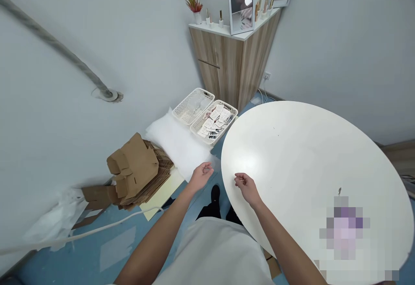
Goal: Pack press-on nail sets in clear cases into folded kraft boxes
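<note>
My left hand [201, 174] hovers past the left edge of the round white table [311, 168], above the near end of a white foam sheet [177, 143]. Its fingers are loosely curled and nothing shows in them. My right hand [245, 185] sits over the table's near-left rim, fingers curled in a loose pinch, with nothing visible between them. The two hands are apart, about a hand's width.
Two white baskets [193, 105] stand on the floor by the wall, one holding small packets [216, 123]. A stack of flat brown cardboard boxes [138, 170] lies to the left. A wooden corner cabinet [231, 60] stands behind. A white cable [97, 228] crosses the blue floor.
</note>
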Motion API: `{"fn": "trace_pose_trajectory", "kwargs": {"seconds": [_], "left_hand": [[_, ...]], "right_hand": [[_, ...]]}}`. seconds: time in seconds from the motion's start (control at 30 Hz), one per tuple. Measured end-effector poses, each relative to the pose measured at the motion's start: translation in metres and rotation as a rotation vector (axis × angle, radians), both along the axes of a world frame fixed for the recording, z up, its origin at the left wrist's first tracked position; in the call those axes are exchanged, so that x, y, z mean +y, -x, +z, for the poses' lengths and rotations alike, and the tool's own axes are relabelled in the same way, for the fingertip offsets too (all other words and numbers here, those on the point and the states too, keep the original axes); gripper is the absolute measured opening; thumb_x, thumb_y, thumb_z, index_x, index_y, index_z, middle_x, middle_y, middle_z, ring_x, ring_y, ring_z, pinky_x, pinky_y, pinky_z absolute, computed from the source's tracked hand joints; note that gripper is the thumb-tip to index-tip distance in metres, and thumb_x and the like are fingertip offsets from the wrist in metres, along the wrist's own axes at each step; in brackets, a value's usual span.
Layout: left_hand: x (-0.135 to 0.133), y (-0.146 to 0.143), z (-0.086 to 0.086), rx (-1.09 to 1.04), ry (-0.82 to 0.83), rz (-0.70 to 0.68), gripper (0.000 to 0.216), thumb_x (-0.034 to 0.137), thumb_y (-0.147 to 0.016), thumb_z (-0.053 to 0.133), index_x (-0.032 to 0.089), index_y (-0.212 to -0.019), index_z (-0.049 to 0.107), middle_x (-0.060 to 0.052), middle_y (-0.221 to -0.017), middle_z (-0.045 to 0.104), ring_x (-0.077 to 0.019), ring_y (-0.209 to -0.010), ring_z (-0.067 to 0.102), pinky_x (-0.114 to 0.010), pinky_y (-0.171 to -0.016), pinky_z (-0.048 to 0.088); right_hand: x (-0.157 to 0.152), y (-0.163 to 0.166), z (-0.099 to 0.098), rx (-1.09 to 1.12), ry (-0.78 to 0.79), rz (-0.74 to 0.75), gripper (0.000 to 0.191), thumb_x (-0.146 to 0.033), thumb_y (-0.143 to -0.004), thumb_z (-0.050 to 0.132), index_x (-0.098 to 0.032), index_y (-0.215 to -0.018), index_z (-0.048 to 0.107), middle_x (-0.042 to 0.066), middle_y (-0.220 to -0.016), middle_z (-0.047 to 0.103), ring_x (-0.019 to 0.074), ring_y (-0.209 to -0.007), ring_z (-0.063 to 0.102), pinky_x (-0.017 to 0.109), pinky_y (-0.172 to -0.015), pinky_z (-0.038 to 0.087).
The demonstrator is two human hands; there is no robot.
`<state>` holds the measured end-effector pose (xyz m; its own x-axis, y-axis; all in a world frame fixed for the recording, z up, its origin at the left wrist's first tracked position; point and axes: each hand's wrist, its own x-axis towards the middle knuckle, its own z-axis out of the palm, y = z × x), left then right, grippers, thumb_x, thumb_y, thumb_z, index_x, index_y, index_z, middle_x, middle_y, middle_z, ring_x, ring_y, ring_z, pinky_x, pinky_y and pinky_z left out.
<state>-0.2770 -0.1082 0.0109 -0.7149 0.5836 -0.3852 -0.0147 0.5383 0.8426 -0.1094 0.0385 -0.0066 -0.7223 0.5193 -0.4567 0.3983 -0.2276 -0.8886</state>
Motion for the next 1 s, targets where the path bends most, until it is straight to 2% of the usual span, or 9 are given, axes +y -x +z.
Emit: {"fn": "trace_pose_trajectory", "kwargs": {"seconds": [0.1,0.2,0.3,0.43,0.5,0.6,0.73,0.83,1.0], "left_hand": [[0.014,0.018,-0.003,0.028,-0.013,0.011,0.04,0.035,-0.073,0.058,0.017,-0.109,0.055,-0.009,-0.1,0.061,-0.0155,-0.083,0.059,-0.031,-0.076,0.047],[0.029,0.041,-0.003,0.104,-0.019,-0.04,0.038,0.03,-0.074,0.058,0.018,-0.11,0.054,-0.009,-0.102,0.061,-0.0176,-0.088,0.058,-0.032,-0.076,0.047],[0.044,0.074,-0.003,0.195,-0.037,-0.09,0.037,0.031,-0.075,0.057,0.02,-0.11,0.054,-0.009,-0.105,0.06,-0.0209,-0.095,0.056,-0.033,-0.076,0.046],[0.068,0.125,-0.011,0.226,-0.047,-0.119,0.037,0.034,-0.072,0.059,0.021,-0.107,0.057,-0.009,-0.112,0.057,-0.0226,-0.099,0.054,-0.036,-0.085,0.042],[0.083,0.148,-0.019,0.161,-0.052,-0.108,0.04,0.034,-0.067,0.064,0.019,-0.104,0.058,-0.01,-0.113,0.056,-0.0251,-0.105,0.051,-0.037,-0.091,0.038],[0.104,0.175,-0.032,-0.149,-0.081,0.062,0.049,0.032,-0.067,0.063,0.02,-0.113,0.052,-0.011,-0.125,0.048,-0.0253,-0.112,0.047,-0.036,-0.092,0.037],[0.12,0.2,-0.049,-0.616,-0.179,0.352,0.051,0.033,-0.076,0.047,0.027,-0.126,0.038,-0.007,-0.133,0.04,-0.0215,-0.122,0.039,-0.036,-0.09,0.039],[0.124,0.211,-0.058,-0.734,-0.217,0.503,0.052,0.038,-0.076,0.044,0.03,-0.127,0.037,-0.004,-0.137,0.036,-0.0202,-0.128,0.029,-0.036,-0.095,0.034],[0.128,0.215,-0.07,-0.797,-0.241,0.584,0.051,0.041,-0.075,0.045,0.03,-0.125,0.039,-0.002,-0.138,0.034,-0.0193,-0.131,0.024,-0.036,-0.099,0.029]], "right_hand": [[0.012,0.02,0.001,-0.001,-0.044,0.036,0.033,-0.041,-0.073,0.053,-0.019,-0.097,0.057,0.004,-0.086,0.06,0.0156,-0.072,0.058,0.033,-0.072,0.046],[0.031,0.049,0.004,-0.009,-0.121,0.063,0.03,-0.038,-0.073,0.053,-0.02,-0.097,0.057,0.004,-0.085,0.061,0.0162,-0.071,0.058,0.034,-0.071,0.046],[0.054,0.085,0.011,-0.036,-0.217,0.021,0.029,-0.035,-0.073,0.053,-0.022,-0.099,0.056,0.005,-0.089,0.062,0.0173,-0.074,0.059,0.034,-0.071,0.046],[0.076,0.142,0.016,-0.098,-0.415,0.073,0.028,-0.03,-0.074,0.05,-0.022,-0.101,0.055,0.005,-0.095,0.06,0.0166,-0.078,0.058,0.035,-0.075,0.047],[0.084,0.175,0.013,-0.118,-0.554,0.133,0.031,-0.025,-0.072,0.051,-0.022,-0.102,0.055,0.006,-0.104,0.057,0.0174,-0.084,0.057,0.036,-0.078,0.046],[0.093,0.223,0.0,-0.145,-0.628,0.201,0.036,-0.018,-0.069,0.051,-0.02,-0.105,0.055,0.009,-0.113,0.052,0.0195,-0.093,0.055,0.036,-0.081,0.045],[0.101,0.272,-0.024,-0.188,-0.471,0.246,0.037,-0.015,-0.07,0.05,-0.022,-0.105,0.053,0.007,-0.114,0.054,0.0202,-0.1,0.054,0.036,-0.083,0.045],[0.103,0.293,-0.04,-0.208,-0.378,0.248,0.037,-0.014,-0.07,0.049,-0.024,-0.105,0.052,0.005,-0.116,0.054,0.0206,-0.107,0.05,0.037,-0.084,0.045],[0.102,0.308,-0.052,-0.223,-0.356,0.227,0.04,-0.012,-0.069,0.049,-0.024,-0.107,0.051,0.006,-0.115,0.054,0.0201,-0.109,0.05,0.038,-0.087,0.043]]}}
